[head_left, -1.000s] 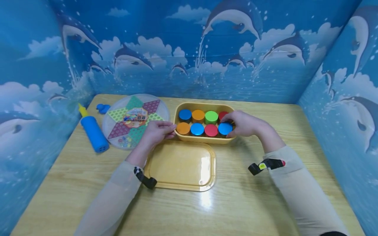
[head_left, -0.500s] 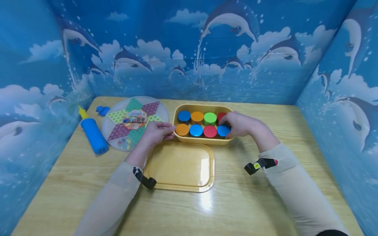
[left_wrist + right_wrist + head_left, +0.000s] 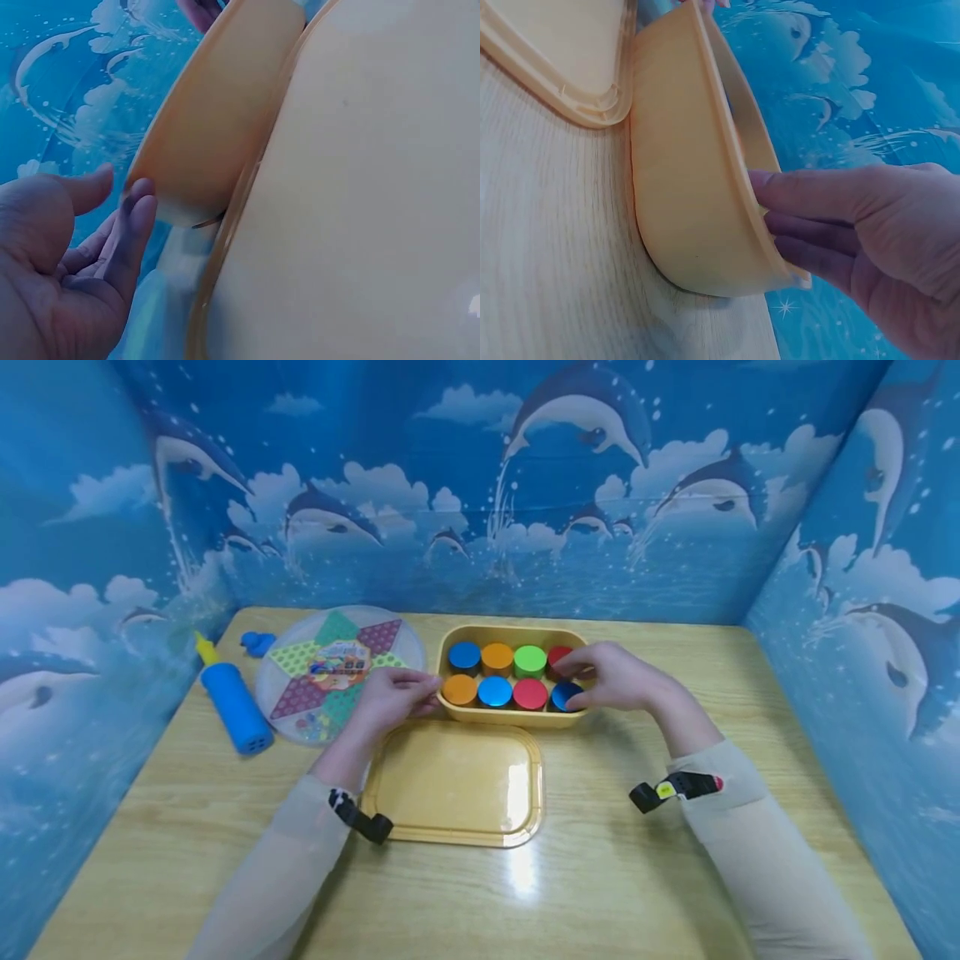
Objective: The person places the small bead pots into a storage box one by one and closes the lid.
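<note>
A yellow plastic box [image 3: 513, 717] holds two rows of round pieces with coloured tops, including blue, orange, green and red. My left hand [image 3: 392, 700] touches the box's left end with its fingertips; in the left wrist view the thumb stands slightly apart from the wall. Over the right end, my right hand [image 3: 618, 677] reaches in past the rim. Its thumb and fingers are spread around the front-right blue-topped piece [image 3: 564, 696], near the dark red one [image 3: 558, 660] behind. Fingertip contact inside is partly hidden. The yellow lid [image 3: 453, 781] lies flat in front of the box.
Left of the box lies a round Chinese checkers board [image 3: 330, 635] with a star pattern. Further left are a blue hand pump [image 3: 236, 708] with a yellow nozzle and a small blue toy [image 3: 257, 643]. Dolphin-printed walls [image 3: 480, 560] stand behind and beside the table.
My right hand has shifted slightly right against the box, uncovering more of the dark red top. The front-right blue top looks darker now. My left hand stays at the box's left end.
</note>
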`<state>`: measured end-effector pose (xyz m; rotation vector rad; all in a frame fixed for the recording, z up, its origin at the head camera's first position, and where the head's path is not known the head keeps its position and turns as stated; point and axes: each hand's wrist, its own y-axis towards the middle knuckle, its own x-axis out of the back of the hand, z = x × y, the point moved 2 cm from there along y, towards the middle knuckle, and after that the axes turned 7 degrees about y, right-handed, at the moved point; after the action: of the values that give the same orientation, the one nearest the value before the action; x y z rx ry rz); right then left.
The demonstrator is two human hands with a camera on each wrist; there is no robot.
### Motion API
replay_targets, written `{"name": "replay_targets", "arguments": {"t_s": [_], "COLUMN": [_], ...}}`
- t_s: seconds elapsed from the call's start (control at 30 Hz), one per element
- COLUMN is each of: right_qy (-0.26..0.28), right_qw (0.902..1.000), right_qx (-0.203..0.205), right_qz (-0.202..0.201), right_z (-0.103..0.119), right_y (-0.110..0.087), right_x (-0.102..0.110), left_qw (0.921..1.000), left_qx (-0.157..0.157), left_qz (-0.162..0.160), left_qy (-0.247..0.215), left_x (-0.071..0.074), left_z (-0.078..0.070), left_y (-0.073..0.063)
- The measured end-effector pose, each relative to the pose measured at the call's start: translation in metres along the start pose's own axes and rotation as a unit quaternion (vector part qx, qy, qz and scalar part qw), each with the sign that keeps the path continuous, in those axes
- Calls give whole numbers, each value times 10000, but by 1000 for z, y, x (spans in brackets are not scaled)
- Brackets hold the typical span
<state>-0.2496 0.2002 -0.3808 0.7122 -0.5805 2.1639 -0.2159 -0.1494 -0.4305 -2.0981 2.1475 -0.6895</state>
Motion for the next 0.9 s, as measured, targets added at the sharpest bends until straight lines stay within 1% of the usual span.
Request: {"name": "replay_targets", "arguments": {"t_s": [0.07,0.13,0.2,0.3,0.43,0.53,0.63,0.7,0.77,0.9], "right_qy": [191,319,470,738,1345,1774,2059,2171,2346,2355], "right_qw": [9995,9983,9963,9923,9841,9764,9701,9677,9651,9679], "right_qx": [121,259,378,490,321,56,-178,-305,-422,-699], "right_qz": [-197,-411,-608,-870,-1118,-1233,-1276,-1245,-1081,-529], "right_z": [-1,-1,-1,-1,0,3,5,6,4,-2], "right_y": [-7,-14,-21,-31,-47,-58,-66,-70,-73,-72], "right_x": [0,0,-1,-2,-6,-12,-19,-25,-34,-58], "left_qw": [9999,9994,9975,9919,9852,9810,9785,9775,9760,9712], "left_qx": [-54,-170,-285,-455,-517,-403,-212,-123,-51,62], "left_qz": [-39,-74,-122,-151,-186,-218,-187,-110,22,195], "left_qy": [83,295,632,1174,1623,1887,2044,2104,2178,2374], "left_x": [6,14,22,34,51,63,72,76,77,73], "left_z": [0,0,1,4,13,19,24,28,33,44], "left_y": [-5,-11,-17,-27,-43,-55,-65,-70,-75,-83]}}
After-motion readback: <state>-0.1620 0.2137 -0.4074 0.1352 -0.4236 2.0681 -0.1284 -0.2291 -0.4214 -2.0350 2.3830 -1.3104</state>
